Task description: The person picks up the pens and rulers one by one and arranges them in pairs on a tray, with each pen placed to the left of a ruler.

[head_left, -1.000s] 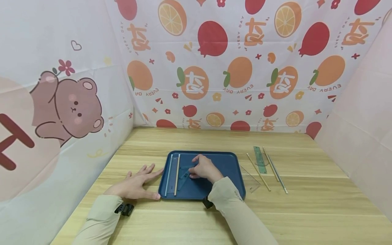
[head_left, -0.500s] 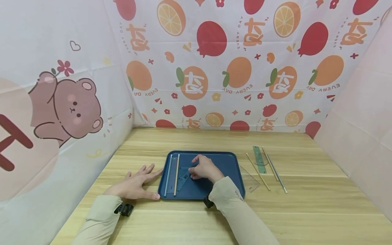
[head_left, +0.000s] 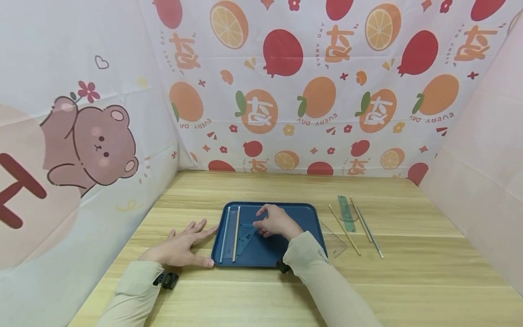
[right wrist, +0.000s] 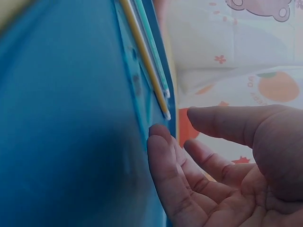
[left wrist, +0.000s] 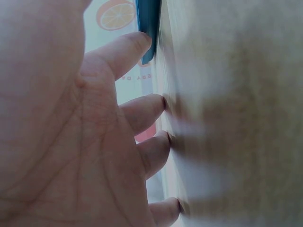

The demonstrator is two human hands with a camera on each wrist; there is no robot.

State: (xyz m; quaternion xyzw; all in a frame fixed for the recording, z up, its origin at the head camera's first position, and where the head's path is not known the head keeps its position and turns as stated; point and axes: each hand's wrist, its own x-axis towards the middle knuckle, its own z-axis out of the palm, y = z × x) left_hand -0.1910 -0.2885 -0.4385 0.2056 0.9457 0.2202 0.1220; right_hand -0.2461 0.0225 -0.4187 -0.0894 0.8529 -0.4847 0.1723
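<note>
A blue tray (head_left: 294,256) lies on the table. My left hand (head_left: 180,245) rests spread on the tabletop, its thumb and index fingertips at the tray's left edge; in the left wrist view its fingers (left wrist: 142,113) touch the wood. Over the tray, my right hand (head_left: 279,225) is beside a clear green set square (head_left: 246,237). The right wrist view shows its thumb (right wrist: 222,124) apart from the fingers, with nothing between them. Left of the set square lie a yellow pencil (head_left: 235,236), a clear ruler (head_left: 231,238) and a light blue pencil (head_left: 224,236).
Right of the tray, a clear set square (head_left: 337,247) lies partly beside its rim. Farther right are a yellow pencil (head_left: 345,230), a green ruler (head_left: 346,213), another yellow pencil (head_left: 362,220) and a blue pencil (head_left: 371,234). Printed cloth (head_left: 302,136) stands behind the table.
The set square has shifted slightly toward the near side of the tray, close to the yellow pencil. My right hand has let go of it and drawn slightly right. My left hand stays put.
</note>
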